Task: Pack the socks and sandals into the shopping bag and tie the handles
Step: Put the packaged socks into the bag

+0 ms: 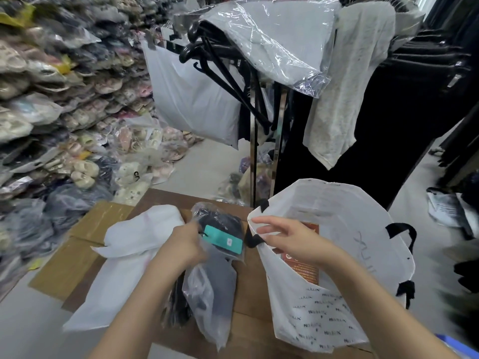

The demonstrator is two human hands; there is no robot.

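A white shopping bag (344, 270) with black handles stands open on a cardboard box at the right. My right hand (287, 238) pinches its near rim by a black handle and holds the mouth apart. My left hand (186, 244) grips a clear plastic packet of dark socks (223, 234) with a teal label, held just left of the bag. Below it lies another clear packet with dark contents (211, 294). A white plastic-wrapped bundle (129, 257) rests to the left. Something red and orange shows inside the bag.
The cardboard box (248, 320) serves as the work surface, with flattened cardboard (77, 252) at its left. Piles of bagged sandals (64, 99) fill the left wall. A clothes rack (259, 120) with black hangers and dark garments stands behind the bag.
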